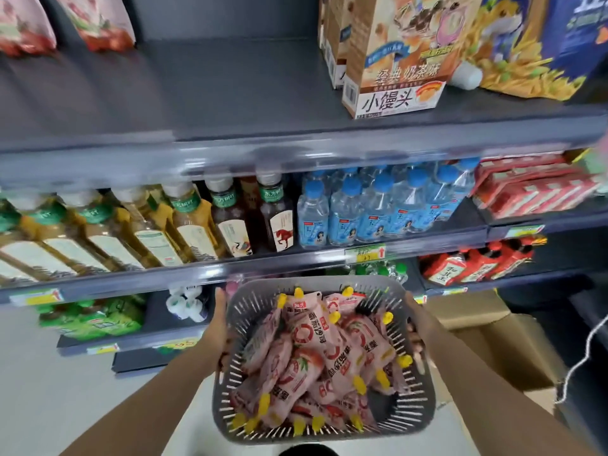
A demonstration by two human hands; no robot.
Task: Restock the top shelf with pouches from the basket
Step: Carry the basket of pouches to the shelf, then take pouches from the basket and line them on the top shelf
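Grips clasp the basket (316,282) from both sides. The left grip (219,327) is curled round the left wall, and the right grip (415,324) is curled round the right wall, so each holds the basket and nothing else. Both forearms reach in from the near edge of the view.

The basket is grey with slotted walls, held level in front of the lower shelves. It is heaped with pink pouches (316,353) lying at all angles, their yellow caps (360,385) pointing out toward the walls.

Farther off and above, the top shelf (230,93) shows a wide bare stretch of dark board in its middle. At its far left stand two pink packs (102,21) much like those in the basket. At its right stands a row of tan boxes (394,60), with a blue bag (543,44) just beside them.

On the shelf below, tea bottles (184,222) fill the left and middle, water bottles (378,209) with blue caps stand to their right, and red cartons (533,189) lie at the far right. Lower still are green packs (92,317) on the left and red packs (477,261) on the right. A cardboard box (493,340) sits just right of the right forearm, and a white cord (585,357) hangs at the right edge.
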